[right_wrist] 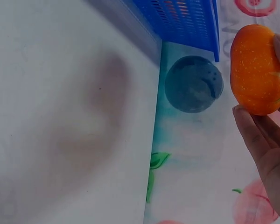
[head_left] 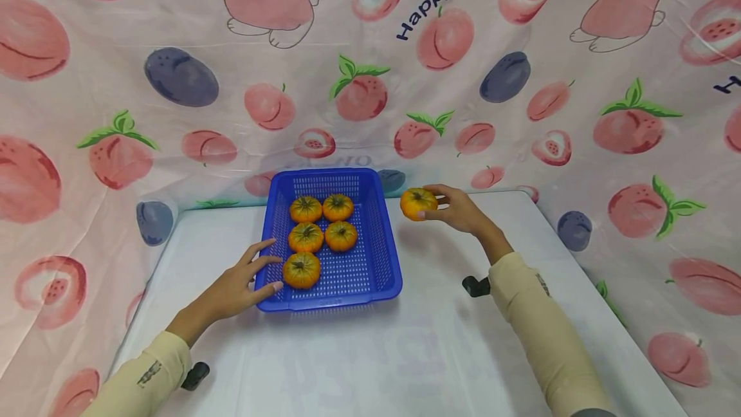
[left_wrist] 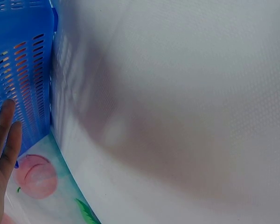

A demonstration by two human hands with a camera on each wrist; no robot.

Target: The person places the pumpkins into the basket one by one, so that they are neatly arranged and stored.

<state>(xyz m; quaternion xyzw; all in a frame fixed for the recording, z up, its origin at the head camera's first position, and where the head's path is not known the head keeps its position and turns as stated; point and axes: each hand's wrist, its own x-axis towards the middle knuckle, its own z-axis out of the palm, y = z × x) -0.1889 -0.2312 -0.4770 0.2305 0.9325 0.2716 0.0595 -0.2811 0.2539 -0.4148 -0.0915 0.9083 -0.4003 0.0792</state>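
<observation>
In the head view my right hand (head_left: pixel 457 210) holds a small orange pumpkin (head_left: pixel 418 203) above the table, to the right of a blue plastic basket (head_left: pixel 389 256). Thumb and fingers grip the pumpkin from its right side; the right wrist view shows the same pumpkin (right_wrist: pixel 256 70) off the table. Several similar pumpkins (head_left: pixel 301 270) sit inside the basket, mostly toward its left side. My left hand (head_left: pixel 237 285) is at the basket's left rim, fingers spread and extended. In the left wrist view two of its fingers (left_wrist: pixel 10 144) lie along the basket's slotted outer wall (left_wrist: pixel 32 84).
A white table (head_left: pixel 370 359) bears the basket. Behind and beside it hangs a pink cloth (head_left: pixel 324 82) printed with fruit. Small black devices (head_left: pixel 195 376) show at both wrists, by the beige sleeves (head_left: pixel 538 320).
</observation>
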